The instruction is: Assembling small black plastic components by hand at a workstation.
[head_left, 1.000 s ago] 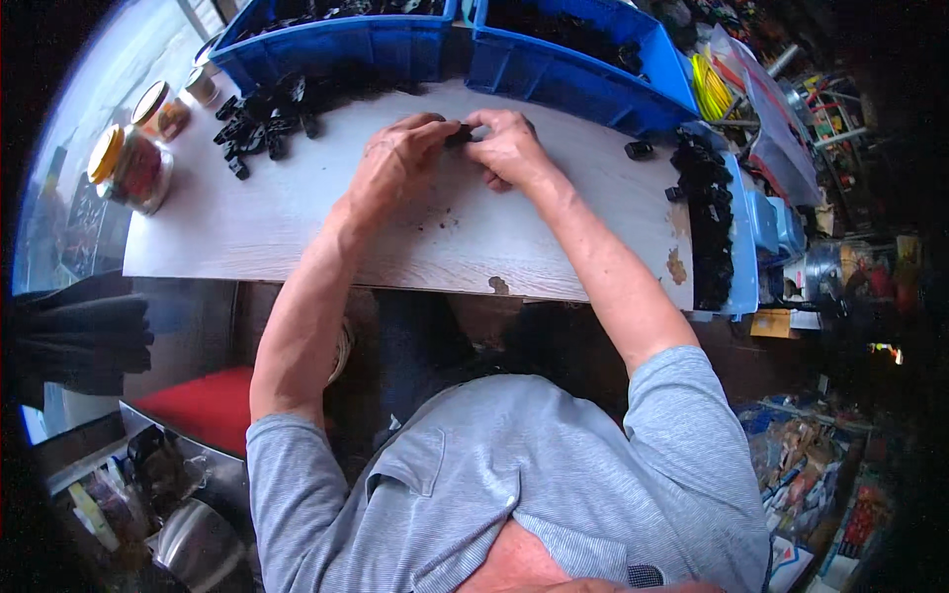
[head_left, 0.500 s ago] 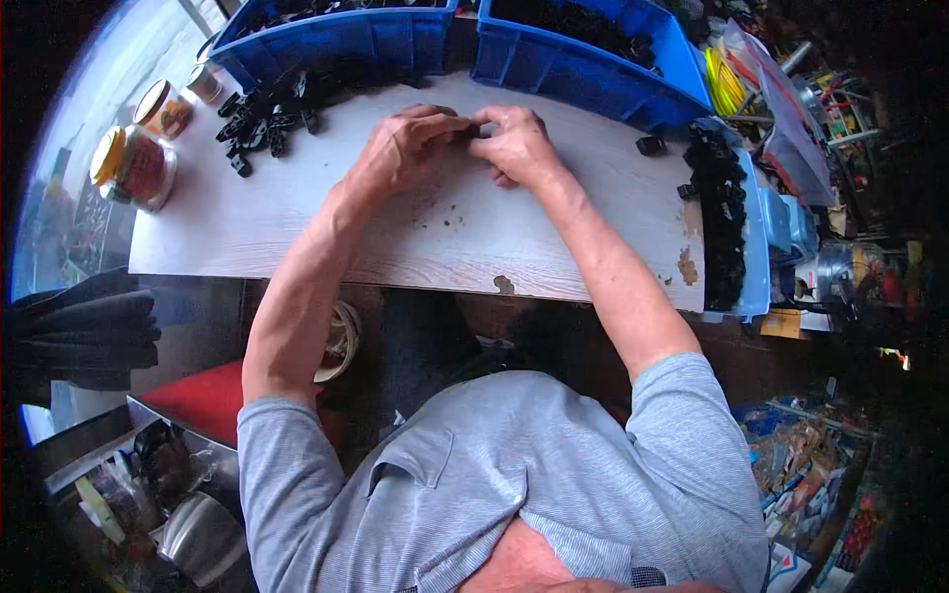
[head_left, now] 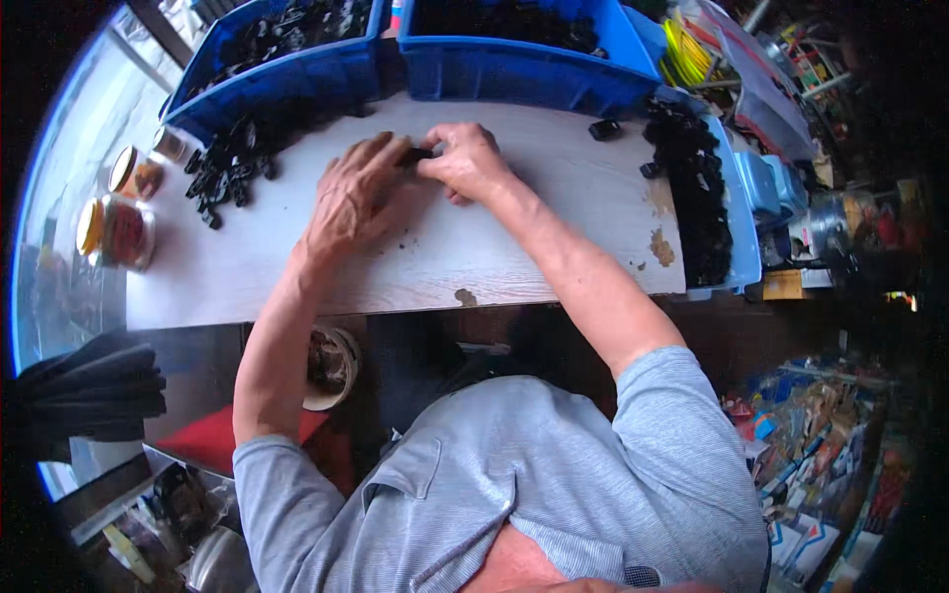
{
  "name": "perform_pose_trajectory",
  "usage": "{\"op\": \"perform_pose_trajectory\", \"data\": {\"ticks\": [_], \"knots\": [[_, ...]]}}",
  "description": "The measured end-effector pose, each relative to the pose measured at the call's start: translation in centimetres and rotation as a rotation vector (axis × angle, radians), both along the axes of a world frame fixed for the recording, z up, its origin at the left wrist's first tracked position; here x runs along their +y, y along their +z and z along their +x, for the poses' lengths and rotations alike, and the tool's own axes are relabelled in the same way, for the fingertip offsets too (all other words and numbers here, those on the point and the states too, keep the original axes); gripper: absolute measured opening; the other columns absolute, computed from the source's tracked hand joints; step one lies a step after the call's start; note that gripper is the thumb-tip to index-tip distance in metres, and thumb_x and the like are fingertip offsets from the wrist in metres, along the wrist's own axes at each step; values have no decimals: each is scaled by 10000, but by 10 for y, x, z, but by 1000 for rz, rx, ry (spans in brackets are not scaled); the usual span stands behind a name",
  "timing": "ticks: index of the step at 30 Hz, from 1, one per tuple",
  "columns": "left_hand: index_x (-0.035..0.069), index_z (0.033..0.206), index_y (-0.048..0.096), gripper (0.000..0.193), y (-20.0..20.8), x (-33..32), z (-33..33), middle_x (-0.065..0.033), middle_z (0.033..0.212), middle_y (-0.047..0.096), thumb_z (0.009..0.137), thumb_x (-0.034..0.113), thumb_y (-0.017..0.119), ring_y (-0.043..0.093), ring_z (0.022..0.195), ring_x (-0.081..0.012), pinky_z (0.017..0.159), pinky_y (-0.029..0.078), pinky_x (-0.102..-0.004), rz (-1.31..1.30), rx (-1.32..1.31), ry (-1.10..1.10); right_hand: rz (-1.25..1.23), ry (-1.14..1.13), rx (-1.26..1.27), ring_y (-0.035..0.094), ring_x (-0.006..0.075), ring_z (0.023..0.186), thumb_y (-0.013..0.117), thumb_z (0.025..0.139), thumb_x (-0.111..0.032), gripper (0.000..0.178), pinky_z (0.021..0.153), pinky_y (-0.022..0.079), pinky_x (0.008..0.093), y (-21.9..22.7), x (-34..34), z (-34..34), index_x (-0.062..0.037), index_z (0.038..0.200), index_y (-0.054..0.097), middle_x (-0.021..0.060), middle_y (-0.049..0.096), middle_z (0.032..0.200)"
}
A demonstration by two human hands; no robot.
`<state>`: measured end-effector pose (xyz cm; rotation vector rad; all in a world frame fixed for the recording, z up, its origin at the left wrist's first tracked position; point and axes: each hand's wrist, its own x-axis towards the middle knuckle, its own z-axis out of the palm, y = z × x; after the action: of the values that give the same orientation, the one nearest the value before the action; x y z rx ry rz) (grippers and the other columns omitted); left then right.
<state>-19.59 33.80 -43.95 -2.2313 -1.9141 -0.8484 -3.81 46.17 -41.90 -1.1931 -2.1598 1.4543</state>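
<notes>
Near the far middle of the table, both my hands meet at a small black plastic part (head_left: pixel 423 154). My right hand (head_left: pixel 470 161) pinches its right end between thumb and index finger. From the left, my left hand (head_left: pixel 353 190) reaches it with closed fingers, its back turned up, so the thumb and much of the part are hidden. A loose pile of similar black parts (head_left: pixel 232 168) lies left of my left hand. A single black piece (head_left: pixel 604 129) rests to the right of my right hand.
Two blue bins (head_left: pixel 524 74) holding black parts stand along the far edge. At the right end is a light blue tray (head_left: pixel 746 237) heaped with black pieces. Jars (head_left: pixel 121 232) line the left side. Below the table's left part stands a round bucket (head_left: pixel 333 368).
The view has swung, so the table and bins sit further left in the picture. My left hand has turned flatter, its back now showing more. The black part between the hands shows more clearly.
</notes>
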Motion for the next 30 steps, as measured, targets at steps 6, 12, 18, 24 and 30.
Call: {"op": "perform_pose_trajectory", "data": {"ticks": [6,12,18,24,30], "knots": [[42,1233,604,423,-5,1,-1,-186,1234,624,900,300,649,567,1159,-373,986,446,-453,37,-41,78,-135,-290,42,569,147,428,795,769,-193,409,361,462,306,-1,30,71,23,1080,640,76,607,618],[20,1120,658,312,2,-3,-2,-173,1230,634,881,221,651,567,1170,-370,987,449,-446,0,10,58,25,-815,-3,540,160,453,792,795,-244,264,374,439,321,-7,114,195,-24,890,680,64,604,681],[42,1024,684,207,13,1,11,-140,1143,670,835,126,681,603,1096,-357,932,486,-435,54,-36,57,-139,-1247,98,585,259,543,817,782,-246,332,648,571,509,-20,162,291,-90,1014,638,79,499,600],[37,1035,683,223,11,2,11,-143,1147,671,815,75,682,600,1123,-350,963,481,-422,23,-15,133,-120,-1067,234,607,199,573,781,819,-260,310,626,573,441,-24,133,303,-129,1085,692,22,510,596],[40,1051,683,245,14,1,11,-147,1152,672,807,64,677,601,1130,-348,971,482,-420,8,-26,148,-104,-980,271,612,153,610,758,837,-274,227,595,542,340,-16,114,299,-157,1025,708,-15,539,639]]}}
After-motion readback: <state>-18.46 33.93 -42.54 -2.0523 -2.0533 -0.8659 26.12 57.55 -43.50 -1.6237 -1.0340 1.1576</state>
